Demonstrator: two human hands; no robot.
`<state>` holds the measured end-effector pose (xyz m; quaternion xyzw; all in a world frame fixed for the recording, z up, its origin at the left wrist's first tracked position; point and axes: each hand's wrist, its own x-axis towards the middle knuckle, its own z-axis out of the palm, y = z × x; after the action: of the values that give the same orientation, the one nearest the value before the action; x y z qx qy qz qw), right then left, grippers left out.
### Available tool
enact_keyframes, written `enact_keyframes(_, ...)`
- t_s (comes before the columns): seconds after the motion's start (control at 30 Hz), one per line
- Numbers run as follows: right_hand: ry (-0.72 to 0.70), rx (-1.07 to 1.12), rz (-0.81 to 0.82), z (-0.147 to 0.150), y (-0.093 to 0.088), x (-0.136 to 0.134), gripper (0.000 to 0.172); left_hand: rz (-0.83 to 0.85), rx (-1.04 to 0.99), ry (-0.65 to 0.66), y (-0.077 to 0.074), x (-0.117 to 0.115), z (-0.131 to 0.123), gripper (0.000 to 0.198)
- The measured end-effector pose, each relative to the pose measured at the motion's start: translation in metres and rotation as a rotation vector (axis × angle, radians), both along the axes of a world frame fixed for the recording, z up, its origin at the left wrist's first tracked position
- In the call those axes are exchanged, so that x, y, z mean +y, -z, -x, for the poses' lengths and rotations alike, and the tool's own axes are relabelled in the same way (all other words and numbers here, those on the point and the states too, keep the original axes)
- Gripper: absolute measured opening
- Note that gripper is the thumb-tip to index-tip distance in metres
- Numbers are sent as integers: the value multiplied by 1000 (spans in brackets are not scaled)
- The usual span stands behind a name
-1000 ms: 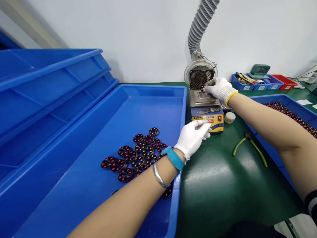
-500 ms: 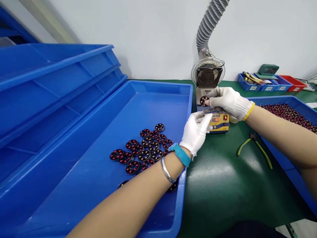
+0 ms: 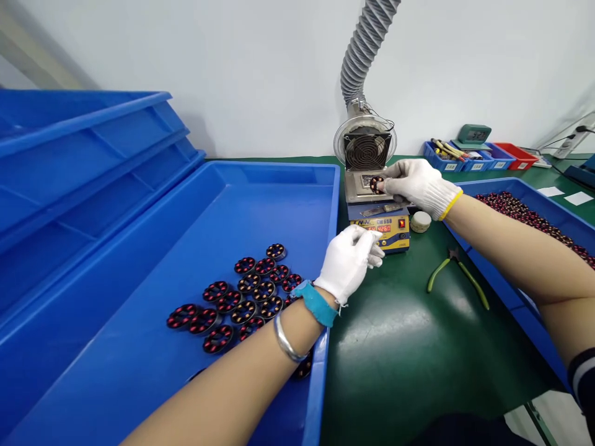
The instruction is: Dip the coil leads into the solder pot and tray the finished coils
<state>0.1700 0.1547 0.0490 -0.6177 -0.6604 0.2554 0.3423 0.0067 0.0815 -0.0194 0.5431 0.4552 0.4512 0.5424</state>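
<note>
My right hand (image 3: pixel 418 187), in a white glove with a yellow cuff, pinches a small black ring-shaped coil (image 3: pixel 376 184) with copper-coloured windings. It holds the coil upright over the metal top of a yellow-fronted heating unit (image 3: pixel 398 239) with a lit red display. My left hand (image 3: pixel 348 260), also gloved, is in front of the unit near the tray's right rim. Its fingers are curled with the thumb against them; whether anything is in them is hidden. Several similar coils (image 3: pixel 244 311), some with red windings, lie in the large blue tray (image 3: pixel 310 427) under my left forearm.
Green-handled cutters (image 3: pixel 458 269) lie on the green table (image 3: pixel 395 359). A round pale tin (image 3: pixel 421 222) stands beside the unit. Behind it is a fan (image 3: pixel 367 150) with a grey hose (image 3: pixel 365 52). Another blue tray (image 3: pixel 465 183) at right holds many small red-and-dark parts. Stacked blue bins (image 3: pixel 93 161) stand left.
The view has shifted to the right. My left hand has lowered away from the coil and my right hand, baring more of the unit's front. The right hand still holds the coil.
</note>
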Motion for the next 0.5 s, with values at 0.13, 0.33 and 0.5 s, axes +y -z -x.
enact_keyframes(0.13,92,-231,-169,7,3,32,29,-12,81,93,6,2,0,26)
enact_keyframes(0.33,137,-345,-191,18,16,57,23,-38,127,171,10,0,0,30)
enact_keyframes(0.5,128,-359,-211,18,21,59,22,-53,202,195,12,-1,0,31)
